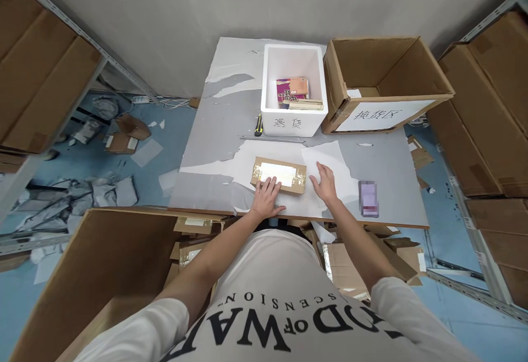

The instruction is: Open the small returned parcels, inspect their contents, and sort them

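Resting on carton (pixel 279 174) — left hand (pixel 265 199); beside — splayed right hand (pixel 325 185).

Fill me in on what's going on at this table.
A person's left hand rests on a small taped, labelled cardboard box on the table. The right hand is open just beside it, over white paper, holding nothing. Farther back stand a white bin with printed items inside and a large cardboard carton.

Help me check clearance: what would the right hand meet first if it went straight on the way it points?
From the right hand, probably the front wall of the white bin, past the flat white paper, though hand height is unclear.
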A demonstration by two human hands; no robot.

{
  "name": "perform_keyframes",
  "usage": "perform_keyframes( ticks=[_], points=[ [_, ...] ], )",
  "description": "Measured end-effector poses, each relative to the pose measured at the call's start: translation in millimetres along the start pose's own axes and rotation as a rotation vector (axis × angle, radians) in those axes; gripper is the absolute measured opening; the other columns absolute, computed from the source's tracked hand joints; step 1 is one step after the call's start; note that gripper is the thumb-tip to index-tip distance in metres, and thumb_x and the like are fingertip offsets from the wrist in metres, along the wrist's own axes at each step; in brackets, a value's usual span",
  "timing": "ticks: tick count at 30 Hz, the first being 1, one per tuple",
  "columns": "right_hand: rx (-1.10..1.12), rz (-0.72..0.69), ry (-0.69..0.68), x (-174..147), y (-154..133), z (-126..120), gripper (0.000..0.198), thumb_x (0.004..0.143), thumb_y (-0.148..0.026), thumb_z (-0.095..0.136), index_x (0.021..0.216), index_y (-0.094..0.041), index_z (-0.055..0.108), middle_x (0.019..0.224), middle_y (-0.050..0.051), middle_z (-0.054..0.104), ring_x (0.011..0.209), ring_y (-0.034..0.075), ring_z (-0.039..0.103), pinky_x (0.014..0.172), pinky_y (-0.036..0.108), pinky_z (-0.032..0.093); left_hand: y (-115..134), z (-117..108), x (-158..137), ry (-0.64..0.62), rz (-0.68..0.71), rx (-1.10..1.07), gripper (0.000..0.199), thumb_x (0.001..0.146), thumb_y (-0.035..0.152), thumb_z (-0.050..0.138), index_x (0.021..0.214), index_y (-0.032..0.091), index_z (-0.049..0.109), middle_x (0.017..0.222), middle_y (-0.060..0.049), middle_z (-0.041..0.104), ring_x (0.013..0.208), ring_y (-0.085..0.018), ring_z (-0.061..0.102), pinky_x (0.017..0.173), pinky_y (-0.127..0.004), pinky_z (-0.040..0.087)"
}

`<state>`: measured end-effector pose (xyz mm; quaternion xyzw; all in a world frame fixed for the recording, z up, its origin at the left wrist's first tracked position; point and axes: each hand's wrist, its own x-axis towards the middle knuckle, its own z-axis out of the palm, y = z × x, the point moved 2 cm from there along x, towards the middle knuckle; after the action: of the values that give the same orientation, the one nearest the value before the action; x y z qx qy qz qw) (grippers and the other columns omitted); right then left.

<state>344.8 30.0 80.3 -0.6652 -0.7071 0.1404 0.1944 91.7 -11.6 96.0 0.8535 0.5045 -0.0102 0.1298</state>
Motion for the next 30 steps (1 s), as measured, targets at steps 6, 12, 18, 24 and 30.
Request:
perform_keyframes(
  ticks=[6, 12, 18, 24, 30],
  points=[
    [-0.144, -0.404, -0.332, 42.9, -67.9, 8.1, 0.066, 0.089, -0.047, 0.051, 0.146, -0.017, 0.034, 0.15, 0.017, 0.034, 0.135, 0.031, 0.034, 0.107, 0.045, 0.03, 0.1, 4.0, -1.6, -0.019, -0.003, 0.0, 0.094, 0.075, 0.066, 0.054, 0.149, 0.016, 0.026, 0.157, -0.015, 0.022, 0.144, -0.035, 0.018, 0.115, -0.056, 0.008],
    [-0.335, -0.427, -0.393, 43.4, -78.4, 18.4, 0.053, 0.094, -0.032, 0.044, 0.144, -0.017, 0.036, 0.148, 0.02, 0.038, 0.127, 0.034, 0.043, 0.099, 0.048, 0.035, 0.3, 3.9, -1.7, -0.021, -0.015, -0.017, 0.096, 0.072, 0.064, 0.058, 0.149, 0.015, 0.027, 0.156, -0.015, 0.024, 0.144, -0.035, 0.018, 0.116, -0.055, 0.007],
    [-0.393, -0.404, -0.482, 56.3, -87.7, 5.8, 0.044, 0.095, -0.014, 0.03, 0.136, -0.013, 0.044, 0.133, 0.021, 0.054, 0.111, 0.029, 0.057, 0.09, 0.04, 0.041, 0.4, 5.7, -6.3, -0.033, -0.007, -0.013, 0.101, 0.07, 0.063, 0.061, 0.151, 0.016, 0.021, 0.157, -0.015, 0.019, 0.145, -0.035, 0.014, 0.115, -0.055, 0.006],
    [-0.248, -0.105, -0.452, 105.7, -72.4, -18.7, 0.041, 0.096, -0.048, 0.035, 0.112, -0.021, 0.061, 0.103, 0.011, 0.069, 0.093, 0.025, 0.062, 0.076, 0.032, 0.043, -0.9, 8.4, -11.0, -0.041, 0.006, -0.012, 0.106, 0.068, 0.062, 0.062, 0.152, 0.017, 0.016, 0.159, -0.014, 0.014, 0.146, -0.035, 0.01, 0.115, -0.055, 0.007],
    [-0.119, 0.239, -0.356, 108.1, -52.9, 5.9, 0.053, 0.092, -0.06, 0.036, 0.112, -0.018, 0.062, 0.111, 0.013, 0.066, 0.099, 0.026, 0.059, 0.076, 0.034, 0.044, -2.4, 7.7, -11.4, -0.033, 0.022, -0.003, 0.104, 0.07, 0.06, 0.062, 0.152, 0.017, 0.014, 0.159, -0.012, 0.011, 0.146, -0.034, 0.009, 0.116, -0.055, 0.008]
  ],
)
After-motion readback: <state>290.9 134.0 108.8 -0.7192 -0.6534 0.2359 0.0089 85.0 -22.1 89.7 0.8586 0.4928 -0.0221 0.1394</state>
